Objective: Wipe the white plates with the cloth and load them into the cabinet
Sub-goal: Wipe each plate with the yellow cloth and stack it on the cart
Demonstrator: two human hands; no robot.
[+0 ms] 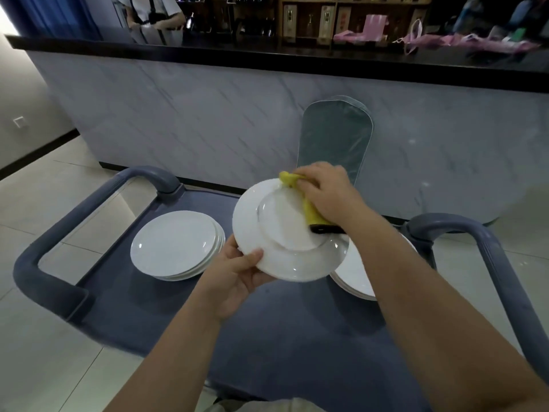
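A white plate (pixel 285 251) is held tilted above the blue cart, its underside facing me. My left hand (pixel 237 275) grips its lower left rim, thumb on the face. My right hand (pixel 323 191) presses a yellow cloth (pixel 310 209) against the plate's upper right part, fingers curled round the cloth. A stack of white plates (pixel 175 245) lies on the cart to the left. Another stack of plates (pixel 356 278) lies to the right, mostly hidden behind the held plate and my right forearm.
The blue cart (pixel 142 307) has raised grey handles on the left (pixel 89 209) and right (pixel 487 248). A marble-faced counter (pixel 208 120) stands close behind it. A grey oval panel (pixel 335 138) leans against the counter. A person stands behind the counter at top left.
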